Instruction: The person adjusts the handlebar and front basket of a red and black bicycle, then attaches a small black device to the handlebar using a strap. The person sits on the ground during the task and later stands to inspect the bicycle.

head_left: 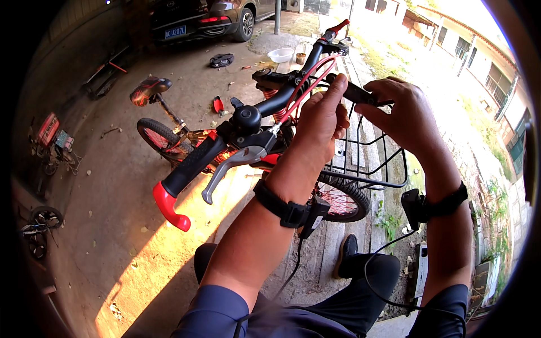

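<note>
A slim black hand tool (359, 94), apparently a folding multi-tool, spans the space between my two hands above the bicycle's front basket. My left hand (322, 121) is closed with its thumb raised against the tool's left end; its curled fingers are partly hidden. The fingers and thumb of my right hand (403, 110) pinch the other end, where a thin dark piece sticks out. Below them is the black wire basket (360, 183) over the front wheel (346, 201). The black handlebar (276, 104), with red cables, a bell (247, 117) and a brake lever (234, 163), lies left of my hands.
Beyond the bicycle saddle (150, 90), a dark car (205, 19) is parked at the back. A white bowl (280, 55), a small tin (300, 58), a black bag-like item (221, 60) and a red item (218, 104) lie on the ground. Concrete steps run along the right.
</note>
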Demonstrator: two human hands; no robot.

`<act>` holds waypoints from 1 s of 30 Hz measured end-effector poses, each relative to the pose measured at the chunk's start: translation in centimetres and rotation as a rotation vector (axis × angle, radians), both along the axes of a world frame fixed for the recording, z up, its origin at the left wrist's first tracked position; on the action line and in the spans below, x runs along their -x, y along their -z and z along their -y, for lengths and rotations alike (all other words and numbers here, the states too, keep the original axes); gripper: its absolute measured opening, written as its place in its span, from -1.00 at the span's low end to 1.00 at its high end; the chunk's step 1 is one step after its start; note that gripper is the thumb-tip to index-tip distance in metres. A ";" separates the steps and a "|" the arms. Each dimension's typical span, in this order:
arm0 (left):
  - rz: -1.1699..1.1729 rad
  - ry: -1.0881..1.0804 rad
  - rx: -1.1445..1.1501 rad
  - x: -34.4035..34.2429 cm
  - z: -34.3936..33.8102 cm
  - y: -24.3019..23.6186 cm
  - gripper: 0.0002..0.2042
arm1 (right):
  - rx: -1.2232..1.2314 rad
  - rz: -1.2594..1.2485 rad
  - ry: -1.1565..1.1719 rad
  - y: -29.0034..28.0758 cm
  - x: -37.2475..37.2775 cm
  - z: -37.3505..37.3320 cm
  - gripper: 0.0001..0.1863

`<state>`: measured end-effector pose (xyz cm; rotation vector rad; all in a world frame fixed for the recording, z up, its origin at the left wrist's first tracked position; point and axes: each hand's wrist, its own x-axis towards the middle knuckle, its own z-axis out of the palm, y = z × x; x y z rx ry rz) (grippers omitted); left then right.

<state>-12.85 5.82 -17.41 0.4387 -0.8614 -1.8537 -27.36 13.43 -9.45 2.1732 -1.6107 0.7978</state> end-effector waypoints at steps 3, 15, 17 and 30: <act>-0.047 0.061 -0.016 0.1 -0.1 0.3 -0.65 | -0.148 0.294 -0.041 0.0 0.6 1.3 -0.69; -0.320 0.170 0.118 0.5 0.4 0.7 -0.77 | 0.061 0.214 -0.065 0.9 -0.9 -0.3 -0.49; -0.332 0.167 0.113 0.5 0.3 0.6 -0.76 | 0.052 0.130 -0.061 0.9 -0.6 -0.1 -0.52; -0.190 0.076 0.053 0.5 -0.3 1.1 -0.72 | -0.399 0.736 -0.067 0.3 1.4 1.9 -0.53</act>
